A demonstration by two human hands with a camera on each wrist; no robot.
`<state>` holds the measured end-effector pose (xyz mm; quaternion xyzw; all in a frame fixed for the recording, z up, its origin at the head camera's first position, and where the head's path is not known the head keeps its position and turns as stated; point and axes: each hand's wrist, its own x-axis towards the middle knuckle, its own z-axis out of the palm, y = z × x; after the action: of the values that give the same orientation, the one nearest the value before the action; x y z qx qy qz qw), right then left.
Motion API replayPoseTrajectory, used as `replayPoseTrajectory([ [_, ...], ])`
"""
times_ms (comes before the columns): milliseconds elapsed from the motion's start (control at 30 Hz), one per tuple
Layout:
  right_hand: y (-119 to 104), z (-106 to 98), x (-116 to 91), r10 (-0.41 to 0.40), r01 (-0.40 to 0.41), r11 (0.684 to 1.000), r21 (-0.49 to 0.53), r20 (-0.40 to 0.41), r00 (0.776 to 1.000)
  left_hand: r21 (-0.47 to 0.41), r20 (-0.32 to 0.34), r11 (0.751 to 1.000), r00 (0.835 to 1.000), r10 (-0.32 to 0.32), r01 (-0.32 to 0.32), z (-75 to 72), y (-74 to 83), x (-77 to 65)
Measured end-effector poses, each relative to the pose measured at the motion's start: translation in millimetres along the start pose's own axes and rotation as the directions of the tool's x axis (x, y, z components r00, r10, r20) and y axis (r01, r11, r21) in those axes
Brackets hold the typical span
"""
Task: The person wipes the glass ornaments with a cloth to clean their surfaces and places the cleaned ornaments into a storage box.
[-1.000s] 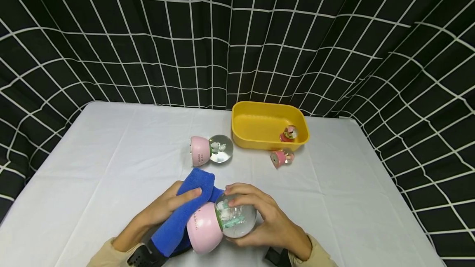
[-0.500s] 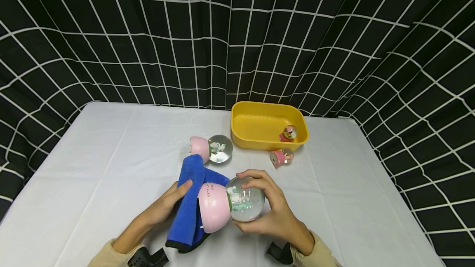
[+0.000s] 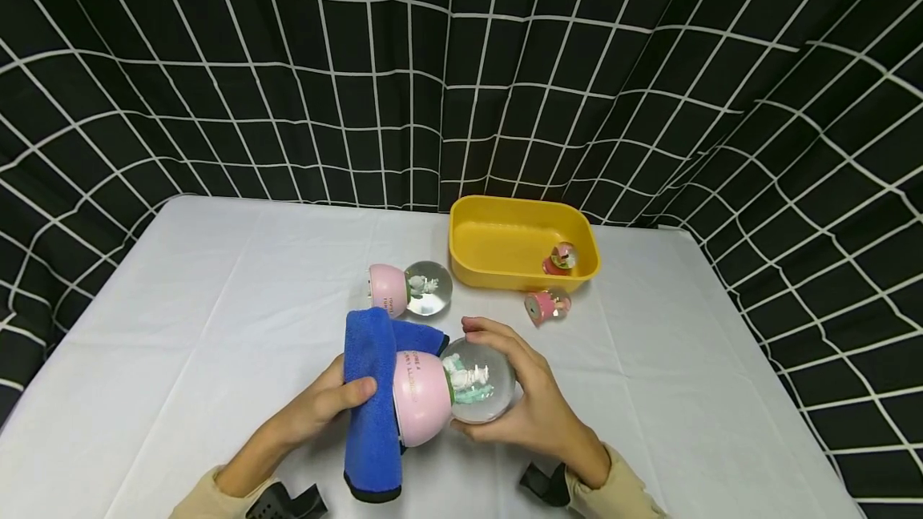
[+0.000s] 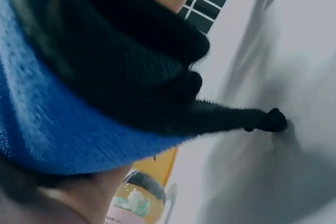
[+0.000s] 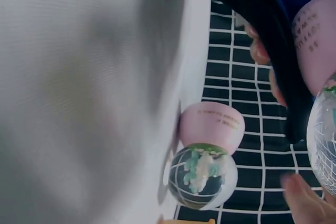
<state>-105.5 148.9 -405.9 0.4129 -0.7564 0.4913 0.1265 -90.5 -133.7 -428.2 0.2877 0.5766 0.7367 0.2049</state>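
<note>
In the head view my right hand (image 3: 537, 403) grips the clear ball of a large snow globe (image 3: 421, 399), tilted on its side with its pink base to the left. My left hand (image 3: 324, 403) holds a blue cloth (image 3: 371, 439) with a black edge against the base's underside, thumb on top of the cloth. Most of the left fingers are hidden behind the cloth. White and green figures show inside the ball. The cloth (image 4: 84, 140) fills much of the left wrist view. The right wrist view catches the held globe's pink base (image 5: 317, 40) at its edge.
A second large pink snow globe (image 3: 388, 288) lies on its side just beyond the cloth. Behind it, a yellow bin (image 3: 497, 277) contains a small snow globe (image 3: 561, 260), and another small snow globe (image 3: 546, 307) lies before it. A dark grid curtain (image 3: 360, 102) surrounds the white table (image 3: 216, 303).
The globe and both hands have moved away from the body and slightly right. The cloth has shifted from along the globe's side to its base end, hanging down more upright.
</note>
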Motion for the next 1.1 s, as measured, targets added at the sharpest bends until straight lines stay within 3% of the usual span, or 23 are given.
replayPoseTrajectory([
  [233,0.7,3.4,-4.7,0.139,-0.141,0.989,0.034,0.044,0.989,0.083,-0.055,0.996,0.998,0.038,-0.034,1.2,2.0,2.2],
  [500,-5.9,1.4,-4.4,0.360,-0.369,0.925,0.086,0.106,0.927,0.120,-0.121,0.992,0.991,0.061,-0.046,7.5,-0.9,5.4],
  [767,-1.0,0.0,-4.3,0.363,-0.369,0.910,0.190,0.067,0.929,0.153,-0.149,0.986,0.985,0.088,-0.065,9.3,-4.5,6.0],
  [933,-2.2,-1.3,-3.4,0.399,-0.407,0.894,0.189,0.082,0.913,0.173,-0.171,0.982,0.980,0.101,-0.071,8.8,-3.5,5.1],
  [1100,-5.9,-3.1,-0.7,0.426,-0.441,0.878,0.188,0.118,0.897,0.257,-0.204,0.965,0.972,0.115,-0.060,8.3,0.3,5.1],
])
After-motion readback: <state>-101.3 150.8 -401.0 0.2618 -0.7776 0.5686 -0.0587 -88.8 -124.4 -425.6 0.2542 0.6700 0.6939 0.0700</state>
